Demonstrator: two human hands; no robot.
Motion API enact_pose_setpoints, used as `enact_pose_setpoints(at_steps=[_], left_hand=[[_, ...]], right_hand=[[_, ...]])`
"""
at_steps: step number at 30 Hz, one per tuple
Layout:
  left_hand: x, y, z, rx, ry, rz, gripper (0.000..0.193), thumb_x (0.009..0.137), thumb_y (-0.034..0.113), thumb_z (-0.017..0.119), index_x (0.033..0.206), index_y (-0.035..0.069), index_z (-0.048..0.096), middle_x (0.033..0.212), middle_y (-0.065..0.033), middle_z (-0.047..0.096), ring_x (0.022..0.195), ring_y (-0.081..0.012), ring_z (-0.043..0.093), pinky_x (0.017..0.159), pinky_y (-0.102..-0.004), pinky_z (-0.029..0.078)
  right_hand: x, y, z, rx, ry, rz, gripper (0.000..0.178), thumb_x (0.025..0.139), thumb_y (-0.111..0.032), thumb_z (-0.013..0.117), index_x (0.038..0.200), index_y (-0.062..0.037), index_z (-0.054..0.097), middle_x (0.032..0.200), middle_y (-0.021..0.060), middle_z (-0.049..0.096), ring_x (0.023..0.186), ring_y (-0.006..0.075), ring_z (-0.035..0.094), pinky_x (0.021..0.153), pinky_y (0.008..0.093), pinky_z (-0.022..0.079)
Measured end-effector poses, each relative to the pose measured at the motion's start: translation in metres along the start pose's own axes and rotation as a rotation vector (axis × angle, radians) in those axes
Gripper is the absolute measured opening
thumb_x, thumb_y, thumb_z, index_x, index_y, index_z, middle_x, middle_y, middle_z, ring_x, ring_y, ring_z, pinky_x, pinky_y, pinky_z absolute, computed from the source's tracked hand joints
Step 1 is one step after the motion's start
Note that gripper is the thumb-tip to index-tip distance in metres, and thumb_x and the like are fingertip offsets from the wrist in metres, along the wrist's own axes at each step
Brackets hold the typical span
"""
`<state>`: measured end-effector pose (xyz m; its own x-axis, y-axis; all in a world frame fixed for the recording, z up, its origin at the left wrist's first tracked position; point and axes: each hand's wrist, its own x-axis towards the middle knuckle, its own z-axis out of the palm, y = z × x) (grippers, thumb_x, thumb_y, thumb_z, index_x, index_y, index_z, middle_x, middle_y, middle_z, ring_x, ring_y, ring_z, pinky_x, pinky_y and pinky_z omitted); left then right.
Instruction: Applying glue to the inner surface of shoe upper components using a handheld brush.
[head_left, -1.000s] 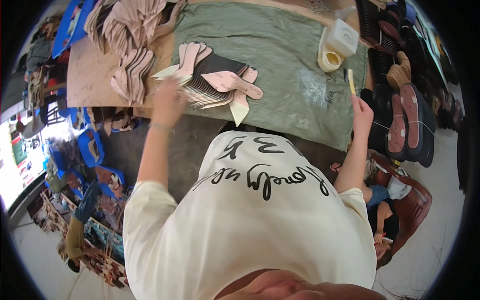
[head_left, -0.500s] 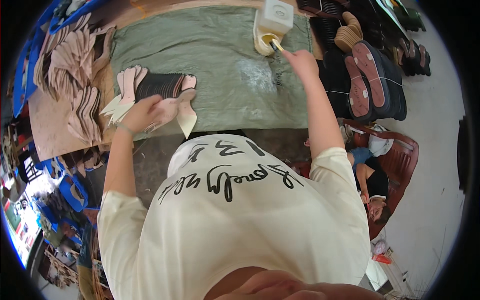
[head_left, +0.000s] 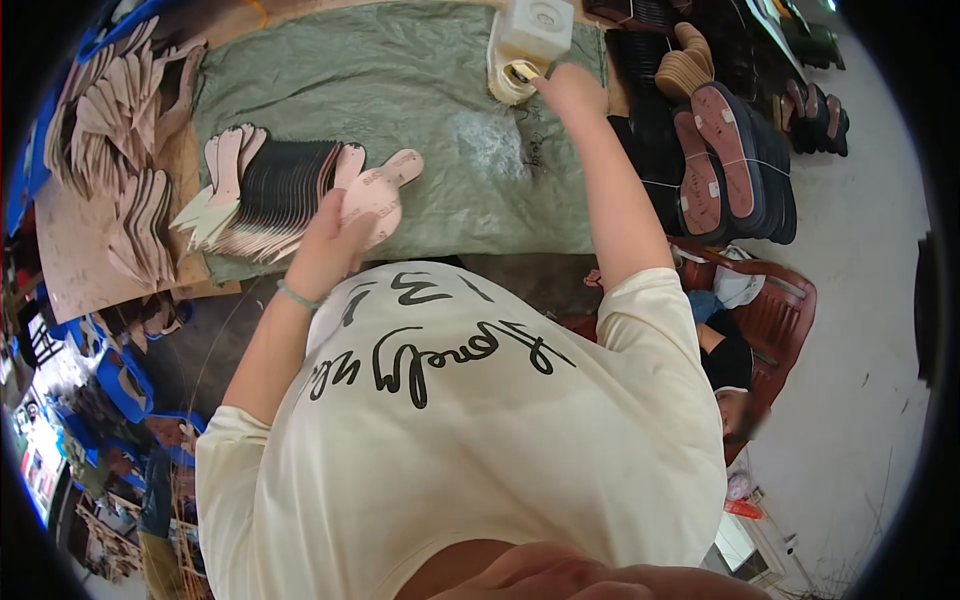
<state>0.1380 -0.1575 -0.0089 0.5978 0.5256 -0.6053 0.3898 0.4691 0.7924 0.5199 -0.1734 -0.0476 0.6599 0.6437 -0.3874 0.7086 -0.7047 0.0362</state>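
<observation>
My left hand (head_left: 328,242) is closed on a pale pink insole (head_left: 374,200), holding it by the near side with its narrow end pointing right and away. Just left of it, a row of overlapping insoles (head_left: 283,182), black with pale pink pieces at both ends, lies on the green cloth (head_left: 420,120). White pointed tips stick out at the row's near left. My right hand (head_left: 574,96) grips a brush (head_left: 524,73) by its yellowish handle. The brush's lower end is inside the round mouth of a cream glue pot (head_left: 511,93), which adjoins a translucent white plastic bottle (head_left: 537,32).
Piles of pale insoles (head_left: 120,110) stand on the wooden board at the left. Bundled pink-topped soles (head_left: 727,150) and black soles lie at the right. Beyond the table's right side, a person in black (head_left: 727,350) is at a red-brown chair (head_left: 780,320).
My left hand has lifted an insole off the row and moved it right, turning its narrow end away. My right hand stays at the pot, the brush now lower in its mouth.
</observation>
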Motion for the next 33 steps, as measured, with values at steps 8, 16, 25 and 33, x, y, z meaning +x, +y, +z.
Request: enact_pose_setpoints(at_steps=[8, 16, 25, 33], left_hand=[[0.042, -0.041, 0.041, -0.087, -0.015, 0.0, 0.03, 0.092, 0.02, 0.054, 0.111, 0.0, 0.043, 0.076, -0.0068, 0.057, 0.046, -0.0102, 0.048, 0.04, -0.0247, 0.037], [0.071, -0.053, 0.056, -0.256, -0.015, -0.191, 0.026, 0.095, 0.022, 0.048, 0.112, 0.004, 0.041, 0.08, -0.0087, 0.059, 0.047, -0.0125, 0.052, 0.038, -0.0239, 0.038], [0.071, -0.052, 0.056, -0.539, -0.003, -0.305, 0.016, 0.099, 0.019, 0.043, 0.11, 0.008, 0.042, 0.087, -0.0065, 0.054, 0.053, -0.0142, 0.049, 0.037, -0.0211, 0.033], [0.072, -0.052, 0.051, -0.442, 0.039, -0.3, 0.016, 0.098, 0.02, 0.044, 0.107, 0.007, 0.041, 0.084, -0.0062, 0.056, 0.049, -0.0117, 0.047, 0.035, -0.0204, 0.032]], right_hand=[[-0.031, 0.01, 0.0, 0.006, -0.047, -0.014, 0.039, 0.083, -0.044, 0.063, 0.092, -0.0069, 0.071, 0.091, 0.0123, 0.07, 0.088, 0.0314, 0.067, 0.072, 0.0425, 0.052], [-0.094, 0.041, 0.032, 0.222, -0.034, -0.098, 0.039, 0.086, -0.043, 0.062, 0.087, -0.0058, 0.07, 0.07, 0.014, 0.065, 0.065, 0.0299, 0.063, 0.058, 0.0396, 0.046], [-0.209, 0.007, 0.102, 0.806, 0.161, -0.418, 0.024, 0.084, -0.031, 0.069, 0.092, -0.0085, 0.07, 0.068, 0.0138, 0.061, 0.056, 0.0272, 0.058, 0.052, 0.0363, 0.042], [-0.181, -0.001, 0.113, 0.762, 0.025, -0.323, 0.027, 0.087, -0.037, 0.063, 0.089, -0.0108, 0.069, 0.065, 0.0122, 0.06, 0.057, 0.0308, 0.057, 0.051, 0.0392, 0.041]])
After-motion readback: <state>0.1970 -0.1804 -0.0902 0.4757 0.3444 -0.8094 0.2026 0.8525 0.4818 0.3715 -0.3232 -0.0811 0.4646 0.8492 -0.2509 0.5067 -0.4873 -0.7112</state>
